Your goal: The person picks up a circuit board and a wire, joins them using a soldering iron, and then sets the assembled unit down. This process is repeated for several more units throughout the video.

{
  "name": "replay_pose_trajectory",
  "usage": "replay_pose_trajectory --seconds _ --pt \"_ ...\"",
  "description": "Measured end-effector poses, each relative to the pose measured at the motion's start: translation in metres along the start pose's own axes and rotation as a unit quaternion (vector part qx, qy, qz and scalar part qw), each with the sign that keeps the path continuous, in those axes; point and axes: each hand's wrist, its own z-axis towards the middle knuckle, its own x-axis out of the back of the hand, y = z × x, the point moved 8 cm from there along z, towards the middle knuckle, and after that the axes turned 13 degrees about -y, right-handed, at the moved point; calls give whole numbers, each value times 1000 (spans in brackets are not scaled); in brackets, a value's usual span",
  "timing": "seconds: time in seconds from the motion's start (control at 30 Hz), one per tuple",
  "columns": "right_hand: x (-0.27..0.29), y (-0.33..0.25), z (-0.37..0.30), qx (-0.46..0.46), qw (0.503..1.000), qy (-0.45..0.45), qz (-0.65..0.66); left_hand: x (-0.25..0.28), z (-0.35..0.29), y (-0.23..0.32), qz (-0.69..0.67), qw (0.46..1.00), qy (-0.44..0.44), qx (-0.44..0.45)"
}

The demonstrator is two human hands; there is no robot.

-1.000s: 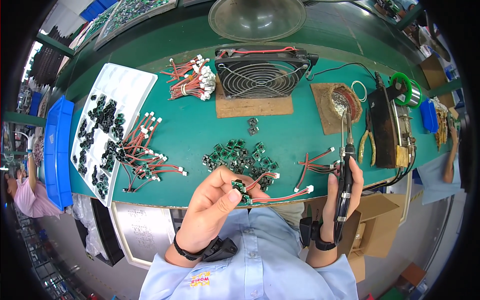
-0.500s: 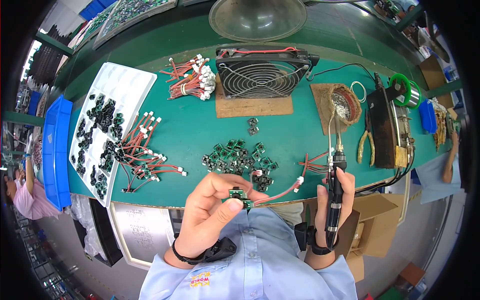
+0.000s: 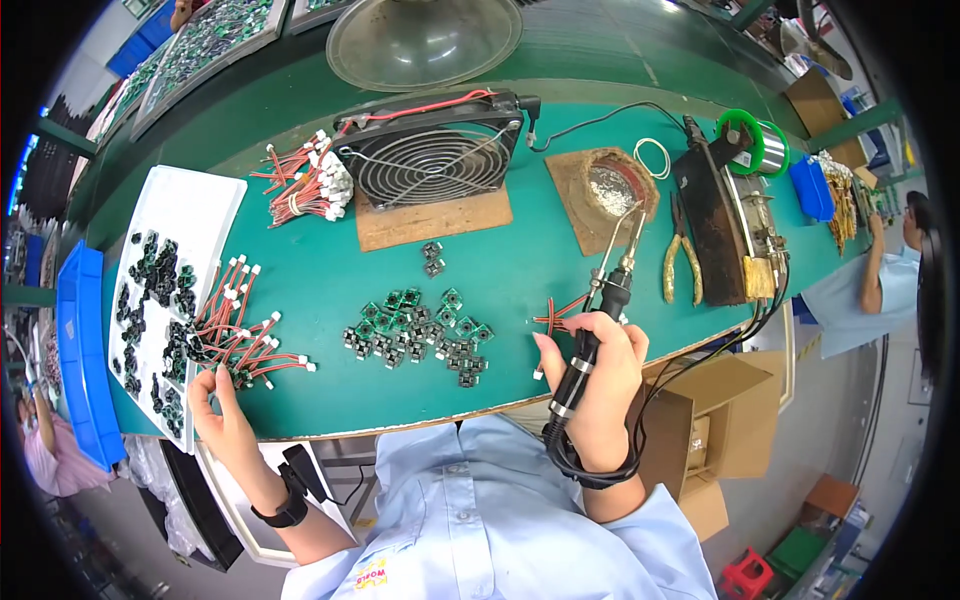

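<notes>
My right hand (image 3: 604, 385) is wrapped round a black soldering iron (image 3: 575, 390) with a thin metal tube along its side. Its tip reaches the rim of a round tin (image 3: 612, 190) of solder scraps. Below the iron lie a few red wires (image 3: 556, 316) with white plugs. My left hand (image 3: 228, 425) is at the lower right edge of the white tray (image 3: 205, 225), fingers apart, fingertips beside a heap of wired circuit boards (image 3: 240, 345). Between the hands lies a pile of small green and black circuit boards (image 3: 405, 325).
A black fan (image 3: 425, 155) stands on a wooden board at the back, beside a bundle of plugged wires (image 3: 318, 180). Pliers (image 3: 682, 265), a dark soldering unit (image 3: 712, 225) and a solder reel (image 3: 765, 148) are on the right. A blue bin (image 3: 85, 350) stands far left.
My left hand has moved left from the middle to the wired heap, and the wired circuit board has left its grip. My right hand has shifted left with the iron. The view has turned.
</notes>
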Motion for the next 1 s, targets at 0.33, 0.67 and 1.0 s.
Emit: replay_pose_trajectory --seconds 0.33,0.67,1.0 --pt "-14 1 10 8 993 -112 -39 -81 -53 147 148 953 -137 -224" --pt "-14 5 12 31 995 -14 92 -171 -78 168 89 890 -330 -303" --pt "0 17 -3 -1 951 61 304 -178 -84 182 18 891 -305 -336"
